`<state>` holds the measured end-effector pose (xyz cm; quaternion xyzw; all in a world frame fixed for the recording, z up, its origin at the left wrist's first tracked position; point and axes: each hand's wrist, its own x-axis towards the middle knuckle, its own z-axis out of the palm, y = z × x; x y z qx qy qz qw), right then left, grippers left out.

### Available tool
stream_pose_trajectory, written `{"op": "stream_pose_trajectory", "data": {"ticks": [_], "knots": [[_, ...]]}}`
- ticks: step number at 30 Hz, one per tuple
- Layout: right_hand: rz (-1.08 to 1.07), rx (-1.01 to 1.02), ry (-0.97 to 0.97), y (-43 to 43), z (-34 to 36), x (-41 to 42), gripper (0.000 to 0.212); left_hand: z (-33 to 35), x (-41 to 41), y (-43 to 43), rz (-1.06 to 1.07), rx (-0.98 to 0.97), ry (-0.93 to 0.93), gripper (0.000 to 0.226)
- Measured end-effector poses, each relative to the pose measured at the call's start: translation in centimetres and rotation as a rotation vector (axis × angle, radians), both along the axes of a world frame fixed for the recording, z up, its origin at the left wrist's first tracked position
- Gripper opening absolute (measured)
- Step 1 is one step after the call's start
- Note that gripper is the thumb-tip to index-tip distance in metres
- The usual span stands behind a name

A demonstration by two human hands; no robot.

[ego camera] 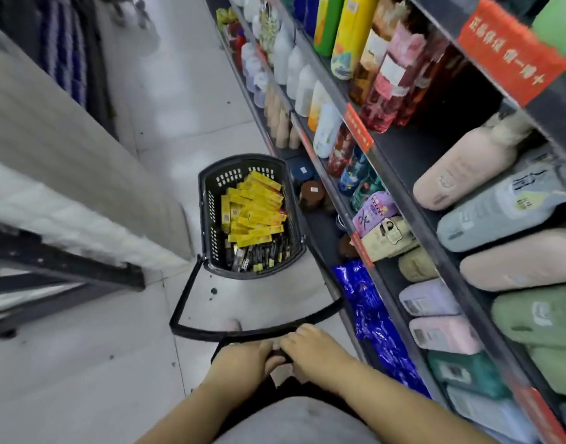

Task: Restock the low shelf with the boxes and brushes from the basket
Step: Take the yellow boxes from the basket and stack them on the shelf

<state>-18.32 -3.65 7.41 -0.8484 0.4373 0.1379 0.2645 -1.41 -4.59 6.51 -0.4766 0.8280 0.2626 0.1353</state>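
here, the left hand [241, 357] and the right hand [313, 347] are both curled round the black pull handle [198, 334] at the near end of the basket [208, 193], which is set on the floor. yellow boxes [256, 213] and dark brushes [259, 256] are heaped inside it. the positioning step is judged in hand; next, the handle must be released and a box carried to the low shelf [321, 232] just right of the basket.
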Motion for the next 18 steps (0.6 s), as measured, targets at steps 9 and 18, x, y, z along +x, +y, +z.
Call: {"op": "stream_pose_trajectory", "data": {"ticks": [9, 18], "knots": [[-0.099, -0.059, -0.01, -7.5, -0.2, -1.5, 0.024, 0.6, -1.1, -7.4, 0.127, 0.055, -0.091, 0.052], [-0.01, -0.131, 0.079, -20.1, -0.1, -2.0, 0.024, 1.9, 0.5, -18.9, -0.005, 0.03, -0.049, 0.039]]}}
